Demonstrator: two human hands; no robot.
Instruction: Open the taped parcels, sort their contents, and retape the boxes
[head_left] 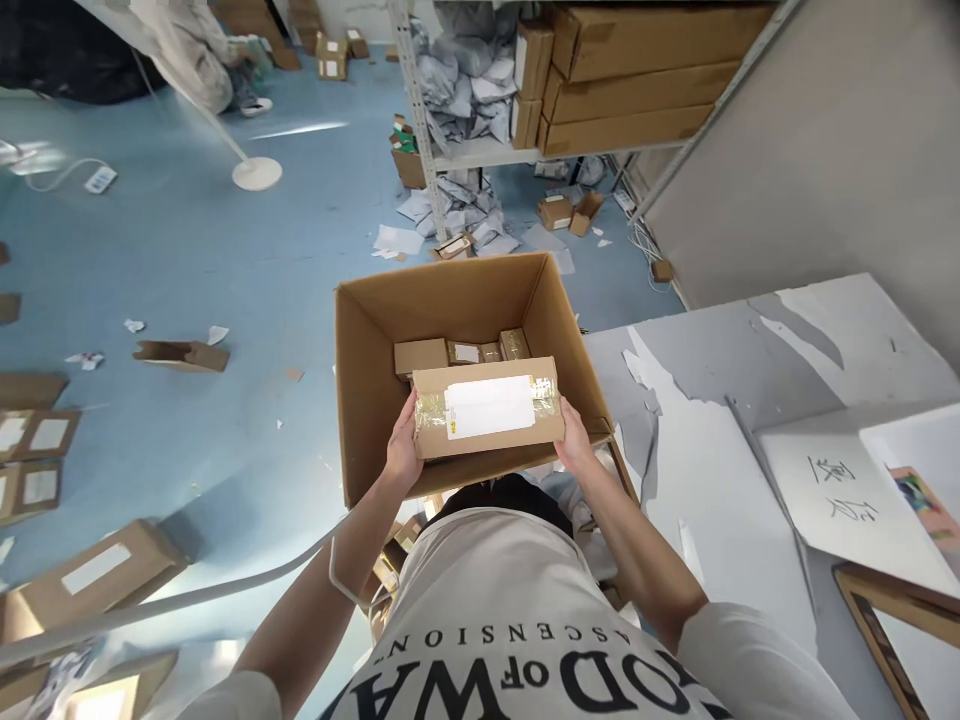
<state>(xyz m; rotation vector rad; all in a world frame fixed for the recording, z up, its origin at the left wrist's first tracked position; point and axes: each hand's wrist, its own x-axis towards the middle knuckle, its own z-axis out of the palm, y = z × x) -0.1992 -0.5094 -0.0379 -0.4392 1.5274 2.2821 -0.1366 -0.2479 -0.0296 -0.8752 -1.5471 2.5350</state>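
I hold a small taped cardboard parcel (487, 408) with a white label between both hands, over the near part of a large open cardboard box (367, 360). My left hand (403, 452) grips the parcel's left end and my right hand (574, 440) its right end. Down in the box lie several smaller brown parcels (461, 353) against the far wall.
Metal shelving (525, 90) with long cartons and grey mailer bags stands behind the box. A grey table (750, 420) with torn white sheets is on the right. Loose parcels (90, 575) and scraps litter the blue floor on the left. Another person (202, 50) crouches far back left.
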